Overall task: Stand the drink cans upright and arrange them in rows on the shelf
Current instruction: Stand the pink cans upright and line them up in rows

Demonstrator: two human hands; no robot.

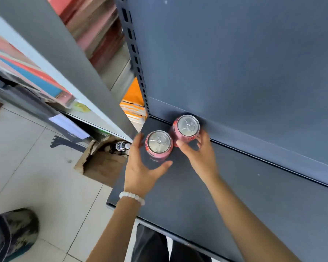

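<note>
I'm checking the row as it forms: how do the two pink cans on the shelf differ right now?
The rear can stands close to the shelf's back panel; the front can stands nearer the shelf's front, at its left end. The right hand holds the rear can, thumb and fingers curled round its side; the left hand cups the front can with a gap at the thumb. Both are pink, upright, unopened, and side by side.

Dark grey metal shelf [225, 195], two upright pink cans [159, 144] touching at its back-left corner.
</note>
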